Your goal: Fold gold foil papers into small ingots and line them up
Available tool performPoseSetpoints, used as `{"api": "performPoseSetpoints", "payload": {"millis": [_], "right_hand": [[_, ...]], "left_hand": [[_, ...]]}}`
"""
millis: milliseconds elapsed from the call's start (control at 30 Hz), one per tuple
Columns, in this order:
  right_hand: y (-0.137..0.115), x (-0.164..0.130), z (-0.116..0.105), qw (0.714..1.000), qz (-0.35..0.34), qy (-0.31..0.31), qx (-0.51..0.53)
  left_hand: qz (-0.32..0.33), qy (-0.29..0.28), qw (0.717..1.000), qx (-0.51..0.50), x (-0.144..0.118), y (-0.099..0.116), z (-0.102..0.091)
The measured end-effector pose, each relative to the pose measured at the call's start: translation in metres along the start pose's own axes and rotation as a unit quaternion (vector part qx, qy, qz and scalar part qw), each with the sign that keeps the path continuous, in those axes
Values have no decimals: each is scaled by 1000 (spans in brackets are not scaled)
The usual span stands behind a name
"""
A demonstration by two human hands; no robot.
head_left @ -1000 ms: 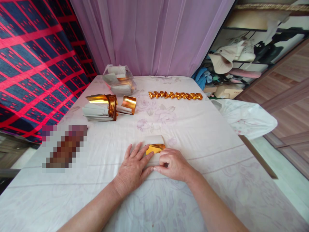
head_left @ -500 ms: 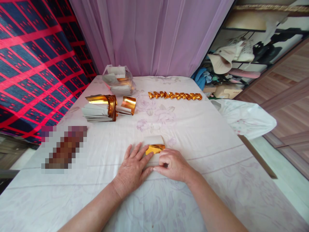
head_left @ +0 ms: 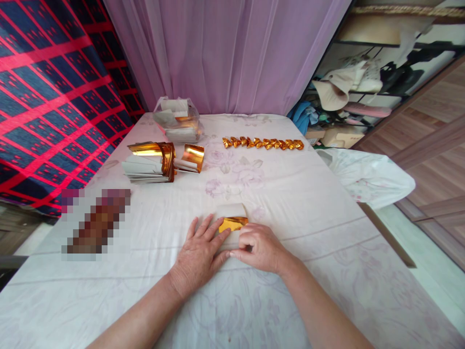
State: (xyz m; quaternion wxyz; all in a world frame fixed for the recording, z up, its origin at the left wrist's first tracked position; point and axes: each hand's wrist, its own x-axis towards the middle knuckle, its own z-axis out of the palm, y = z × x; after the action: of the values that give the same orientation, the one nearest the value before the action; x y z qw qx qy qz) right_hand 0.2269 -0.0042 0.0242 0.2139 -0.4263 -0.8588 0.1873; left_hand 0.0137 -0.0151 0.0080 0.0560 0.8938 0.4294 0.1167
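Left hand (head_left: 199,249): spread flat, palm down, fingers apart, nothing clasped; its index finger lies on the gold face of the foil paper (head_left: 232,224).
Right hand (head_left: 259,247): fingers curled, thumb reaching towards the left thumb; it touches the right side of the foil paper, though whether it pinches an edge cannot be told.
Checked cloth (head_left: 43,97): red and dark blue, hanging beyond the left edge of the table (head_left: 305,198).
Blurred object (head_left: 98,223): pixelated, reddish brown, slanting near the left edge; its kind cannot be told.
Paper stack (head_left: 143,168): pale backs and gold faces, fanned, between the left edge and the middle, nearer the far left corner.
Clear bag (head_left: 178,121): at the far left corner, behind the stack, with pale and gold papers inside.
Curled gold piece (head_left: 193,154): just right of the stack.
Purple curtain (head_left: 218,53): hanging behind the far edge.
Foil paper: flat at the table's middle, nearer the near edge than the chain; gold strip showing between the hands, pale flap towards the far edge.
Gold chain (head_left: 263,143): folded pieces in a row, roughly parallel to the far edge, towards the far right corner.
Pale cap (head_left: 332,89): on shelving past the far right corner.
White bag (head_left: 370,177): beside the right edge.
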Motion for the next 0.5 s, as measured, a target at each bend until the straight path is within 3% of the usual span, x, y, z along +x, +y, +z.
{"api": "performPoseSetpoints", "payload": {"millis": [500], "right_hand": [[-4, 1, 2, 1000, 4, 3, -20]], "left_hand": [[0, -7, 1000, -3, 0, 1, -1]]}}
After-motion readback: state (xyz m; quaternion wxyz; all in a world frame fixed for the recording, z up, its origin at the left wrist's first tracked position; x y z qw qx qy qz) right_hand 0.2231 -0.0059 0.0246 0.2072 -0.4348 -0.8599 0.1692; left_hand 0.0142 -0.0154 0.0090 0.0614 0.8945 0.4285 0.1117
